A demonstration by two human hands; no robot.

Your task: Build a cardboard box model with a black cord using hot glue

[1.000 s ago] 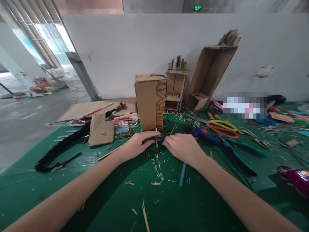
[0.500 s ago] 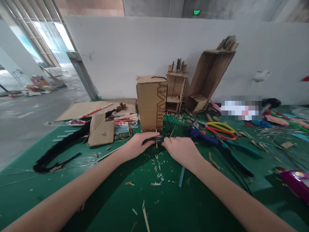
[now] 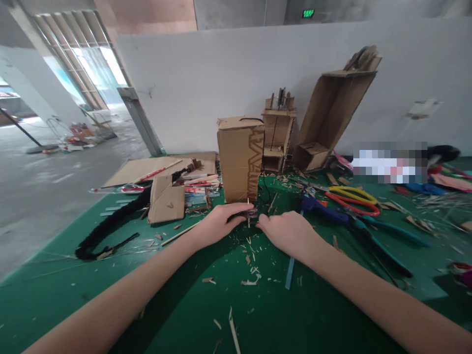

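Note:
My left hand (image 3: 219,225) pinches a small dark piece (image 3: 252,215) between thumb and fingers, low over the green table (image 3: 177,305). A thin pale wooden stick (image 3: 248,201) passes through the piece and shows above and below it. Just to its right, my right hand (image 3: 285,232) is closed, its fingertips against or very near the piece. What those fingers grip is hidden. Right behind both hands stands an upright cardboard box (image 3: 238,164) with a black cord over its top and side. Pale shavings (image 3: 254,270) are scattered in front.
To the right lie a blue glue gun (image 3: 324,209), scissors with yellow and orange handles (image 3: 354,199) and teal-handled pliers (image 3: 398,231). Two open cardboard structures lean at the wall, one a tall frame (image 3: 328,108). On the left are a black fuzzy strip (image 3: 110,223) and a cardboard piece (image 3: 165,201).
The view has turned slightly left, so everything sits further right in the picture. Both hands keep nearly the same hold at the small dark piece.

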